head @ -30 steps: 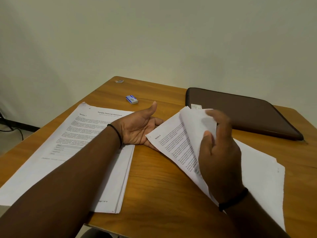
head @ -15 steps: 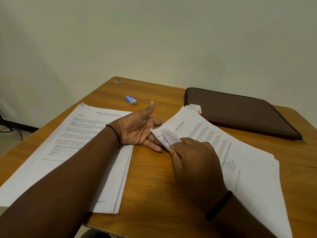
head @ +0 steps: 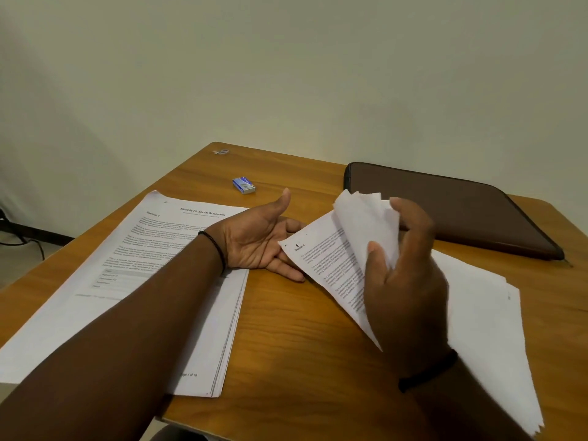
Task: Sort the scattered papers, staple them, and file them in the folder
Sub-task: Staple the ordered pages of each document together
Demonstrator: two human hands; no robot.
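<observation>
Wooden table (head: 286, 338) against plain wall (head: 286, 74); black cables (head: 19, 240) on floor, far left.

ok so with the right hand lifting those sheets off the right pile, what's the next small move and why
Probably pass the lifted sheets across into the open left hand, which lies palm up beside the right pile. The right hand has them curled back, baring a page headed Section 6, so the sorting isn't finished. The left pile, topped by Section 1, looks like their destination, though that is a guess.
</observation>
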